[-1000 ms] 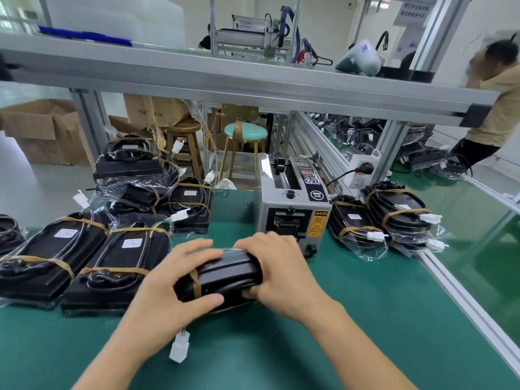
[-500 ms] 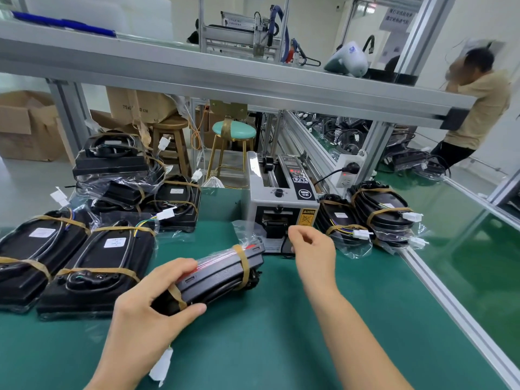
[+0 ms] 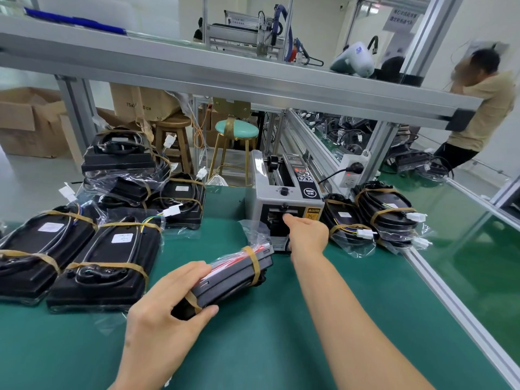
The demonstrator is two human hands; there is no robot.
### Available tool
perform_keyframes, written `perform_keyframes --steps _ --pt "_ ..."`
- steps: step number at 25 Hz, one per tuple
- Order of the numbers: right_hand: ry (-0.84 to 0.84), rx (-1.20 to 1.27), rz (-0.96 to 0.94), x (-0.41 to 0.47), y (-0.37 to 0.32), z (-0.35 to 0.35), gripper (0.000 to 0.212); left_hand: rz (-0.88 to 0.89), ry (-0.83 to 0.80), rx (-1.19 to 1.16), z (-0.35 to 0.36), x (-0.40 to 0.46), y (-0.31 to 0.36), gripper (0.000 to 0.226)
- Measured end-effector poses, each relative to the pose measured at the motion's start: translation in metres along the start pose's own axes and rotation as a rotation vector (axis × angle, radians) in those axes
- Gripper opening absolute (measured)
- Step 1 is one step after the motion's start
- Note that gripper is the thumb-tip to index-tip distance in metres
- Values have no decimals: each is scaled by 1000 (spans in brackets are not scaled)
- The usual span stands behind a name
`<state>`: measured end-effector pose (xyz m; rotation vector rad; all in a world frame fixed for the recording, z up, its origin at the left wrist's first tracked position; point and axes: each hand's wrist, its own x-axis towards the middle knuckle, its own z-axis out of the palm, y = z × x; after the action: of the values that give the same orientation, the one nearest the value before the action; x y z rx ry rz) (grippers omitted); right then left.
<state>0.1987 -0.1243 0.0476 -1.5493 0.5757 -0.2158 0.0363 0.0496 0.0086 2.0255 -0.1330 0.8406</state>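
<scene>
A factory packing line: a long green-matted bench (image 3: 281, 339) under an aluminium rail frame (image 3: 225, 77), piled with black bagged units (image 3: 112, 257) bound in brown tape, a grey automatic tape dispenser (image 3: 284, 198), cardboard cartons (image 3: 28, 122) on the floor, another worker (image 3: 484, 108) nearby.

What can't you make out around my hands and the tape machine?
Head view:
- Fingertips of the right hand at the tape dispenser: hidden behind the hand itself, grip unclear.
- Near end of the bagged black unit: covered by the left hand.
- white label on a taped unit: too small to read.
</scene>
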Motion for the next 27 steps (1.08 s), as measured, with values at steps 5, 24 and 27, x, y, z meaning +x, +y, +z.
perform_keyframes --steps 5,24,27 --pt "-41 127 109 -15 -10 -3 24 -31 15 19 1 -4 1 74" --pt "-761 -361 -467 -135 10 -43 23 -134 88 -89 10 -7 21 61" --pt "-790 -425 -453 -136 9 -43 18 -114 95 -83 10 -7 21 58"
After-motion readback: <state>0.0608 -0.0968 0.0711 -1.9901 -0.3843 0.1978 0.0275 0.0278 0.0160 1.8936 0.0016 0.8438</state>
